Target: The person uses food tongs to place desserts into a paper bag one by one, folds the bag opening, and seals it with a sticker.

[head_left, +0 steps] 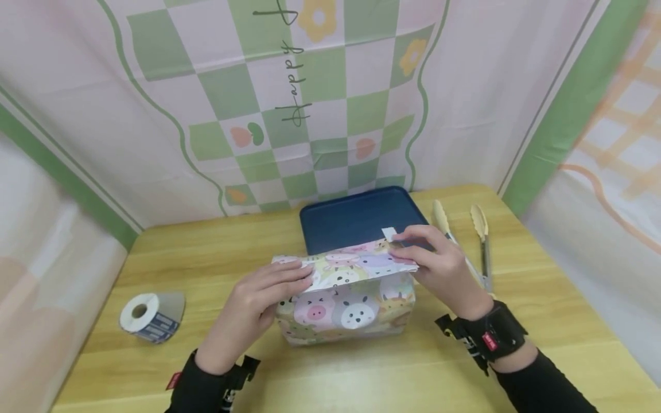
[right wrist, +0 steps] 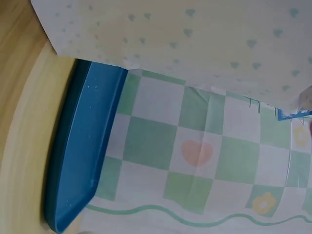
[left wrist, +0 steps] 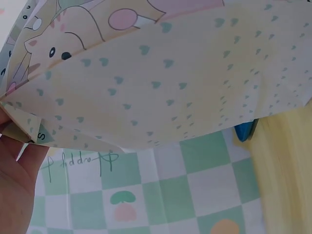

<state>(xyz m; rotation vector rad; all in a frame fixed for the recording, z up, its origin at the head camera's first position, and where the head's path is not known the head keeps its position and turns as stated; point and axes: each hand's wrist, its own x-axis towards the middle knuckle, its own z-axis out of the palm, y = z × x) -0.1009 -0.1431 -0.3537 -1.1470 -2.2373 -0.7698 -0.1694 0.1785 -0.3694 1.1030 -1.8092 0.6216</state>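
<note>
A paper gift bag (head_left: 346,312) printed with cartoon animals stands on the table, its top folded over into a flap (head_left: 351,264). My left hand (head_left: 253,298) grips the flap's left end, fingers on top and thumb by the front. At the flap's right end my right hand (head_left: 439,264) pinches a small label (head_left: 389,234), whose white piece sticks up past the fingertips. Its blue part (right wrist: 295,115) shows at the right wrist view's edge. In the left wrist view the bag's heart-dotted side (left wrist: 156,97) fills the upper part, with the left hand (left wrist: 17,180) at its corner.
A label roll (head_left: 150,316) with a blue-printed outer strip lies at the left on the wooden table (head_left: 206,252). Behind the bag is a dark blue tray (head_left: 356,218). Tongs (head_left: 484,252) lie spread beyond the right hand. Patterned curtains (head_left: 330,92) surround the table.
</note>
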